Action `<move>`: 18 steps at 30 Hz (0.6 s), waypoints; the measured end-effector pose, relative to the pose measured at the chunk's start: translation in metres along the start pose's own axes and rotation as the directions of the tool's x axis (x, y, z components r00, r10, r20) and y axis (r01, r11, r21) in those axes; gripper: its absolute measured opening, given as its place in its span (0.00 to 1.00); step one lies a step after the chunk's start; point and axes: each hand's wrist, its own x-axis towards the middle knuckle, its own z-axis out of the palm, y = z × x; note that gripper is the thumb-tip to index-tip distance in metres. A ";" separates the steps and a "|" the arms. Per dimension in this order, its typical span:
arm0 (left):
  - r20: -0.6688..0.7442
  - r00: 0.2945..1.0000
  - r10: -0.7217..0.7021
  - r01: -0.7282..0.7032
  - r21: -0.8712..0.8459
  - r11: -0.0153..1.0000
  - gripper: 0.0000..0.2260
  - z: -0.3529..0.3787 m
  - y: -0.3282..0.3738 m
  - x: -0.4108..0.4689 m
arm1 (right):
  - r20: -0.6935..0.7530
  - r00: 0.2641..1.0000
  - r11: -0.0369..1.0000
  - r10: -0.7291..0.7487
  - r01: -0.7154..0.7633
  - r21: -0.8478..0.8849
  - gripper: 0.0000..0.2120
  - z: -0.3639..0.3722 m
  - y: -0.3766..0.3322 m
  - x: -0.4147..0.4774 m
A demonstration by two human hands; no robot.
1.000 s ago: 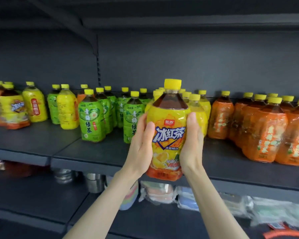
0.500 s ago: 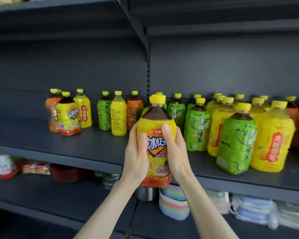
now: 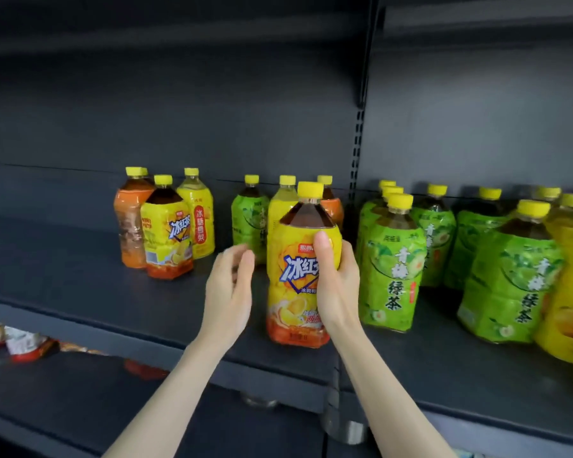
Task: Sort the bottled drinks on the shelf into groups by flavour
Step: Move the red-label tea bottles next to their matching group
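Note:
My right hand grips an iced black tea bottle with a yellow label and yellow cap, held upright at the front of the dark shelf. My left hand is just left of it, fingers apart, off the bottle. Further left stands a matching iced black tea bottle, with an orange-labelled bottle and a yellow pear drink bottle beside it. Behind the held bottle are a green tea bottle, a yellow bottle and an orange one. Several green tea bottles stand to the right.
A yellow bottle is cut off at the right edge. The shelf's left part is bare. An upright slotted post divides the back panel. On the lower shelf lie snack packets and a metal container.
The view and the held bottle have moved left along the shelf. My left hand has let go of the bottle; only my right hand holds it now.

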 end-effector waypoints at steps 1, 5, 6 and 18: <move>-0.060 0.998 0.003 -0.001 0.035 0.999 0.09 -0.009 -0.012 0.010 | 0.009 1.000 1.000 0.009 -0.009 0.013 0.25 0.010 0.006 0.005; -0.238 0.971 -0.008 0.065 0.230 0.971 0.22 -0.049 -0.058 0.058 | 0.033 0.999 0.999 0.038 -0.039 0.021 0.22 0.052 0.024 0.021; -0.272 0.962 -0.028 0.104 0.269 0.958 0.27 -0.057 -0.068 0.073 | 0.031 0.999 0.999 0.037 -0.038 0.010 0.22 0.061 0.027 0.024; -0.232 0.969 -0.082 0.170 0.390 0.905 0.44 -0.108 -0.139 0.170 | -0.187 0.982 0.998 -0.007 -0.003 -0.055 0.21 0.144 0.045 0.027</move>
